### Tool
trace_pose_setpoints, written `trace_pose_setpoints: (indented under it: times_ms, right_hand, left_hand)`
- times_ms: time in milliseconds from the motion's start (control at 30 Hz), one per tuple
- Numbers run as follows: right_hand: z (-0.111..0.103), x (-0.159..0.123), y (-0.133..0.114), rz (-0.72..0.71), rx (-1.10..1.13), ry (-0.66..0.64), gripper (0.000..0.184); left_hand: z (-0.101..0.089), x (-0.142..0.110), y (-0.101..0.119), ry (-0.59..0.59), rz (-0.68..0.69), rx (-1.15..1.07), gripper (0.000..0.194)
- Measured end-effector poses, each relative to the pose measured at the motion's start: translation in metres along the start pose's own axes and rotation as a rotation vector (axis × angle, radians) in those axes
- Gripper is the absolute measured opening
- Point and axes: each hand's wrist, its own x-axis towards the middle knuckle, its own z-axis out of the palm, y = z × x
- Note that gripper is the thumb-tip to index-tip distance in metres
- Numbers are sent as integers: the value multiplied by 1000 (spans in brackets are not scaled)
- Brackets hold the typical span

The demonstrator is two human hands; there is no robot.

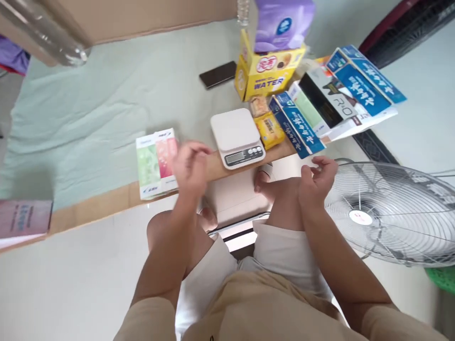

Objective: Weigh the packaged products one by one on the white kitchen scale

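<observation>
My left hand, slightly blurred, hovers at the table's front edge, between two small boxes and the scale. Its fingers are loosely bent and apart from the thumb, with nothing visible in them. The green-and-white box and the red-and-white box lie side by side just left of it. A white digital kitchen scale sits at the edge to its right, its platform bare. Above my right knee, my right hand is held palm up, fingers loosely curled and thumb apart, holding nothing. A blue-and-white box is nearest to it.
Yellow snack packets lie beside the scale. Behind stand stacked yellow boxes under a purple pack, and a black phone. More cartons are piled right. A fan stands by my right arm; a pink book lies far left.
</observation>
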Motion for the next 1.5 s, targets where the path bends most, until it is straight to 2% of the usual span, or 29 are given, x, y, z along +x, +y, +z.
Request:
trace_pose_setpoints:
  times_ms: [33,100,167,233,367,500,600,733,933,1033,1167,1267,1333,1400,1500]
  right_hand:
    - [-2,6,8,14,-24,46,39]
    - [-2,18,19,38,-45,49,57]
    - [3,28,26,78,-26,-15,74]
    - [8,37,30,140,19,-98,83]
    - [14,45,28,288,30,-160,85]
    - [15,44,24,333,-25,-155,74]
    - [12,38,21,297,29,-166,66]
    - [5,24,11,301,56,-172,63]
    - [-4,-3,-7,201,164,-77,56]
    - [-1,-13,-17,129,138,-49,56]
    - [25,-17,-38,-19,39,-115,65]
    - [57,-18,-55,-94,20,-226,68]
    - [78,-21,-61,-114,2,-286,70]
    - [91,-25,-62,-111,-26,-323,71]
    - [96,-31,-57,-106,-63,-358,70]
  left_hand:
    - [25,-1,3,-111,26,34,45]
    - [74,-5,5,-284,89,57,40]
    - [118,-10,5,-450,133,60,38]
    - [155,-14,5,-539,118,30,47]
    - [206,-13,10,-516,-63,-103,61]
    - [228,-13,16,-448,-204,-133,58]
    - [228,-22,17,-420,-221,-133,57]
    - [218,-39,19,-434,-183,-149,66]
    - [201,-62,32,-405,2,-151,71]
    - [184,-65,34,-364,85,-142,71]
    - [142,-54,24,-288,161,-103,75]
    - [106,-43,9,-210,131,-30,74]
    - [88,-38,-1,-162,90,11,72]
    - [78,-37,-9,-131,63,31,70]
    - [74,-37,-15,-119,74,39,67]
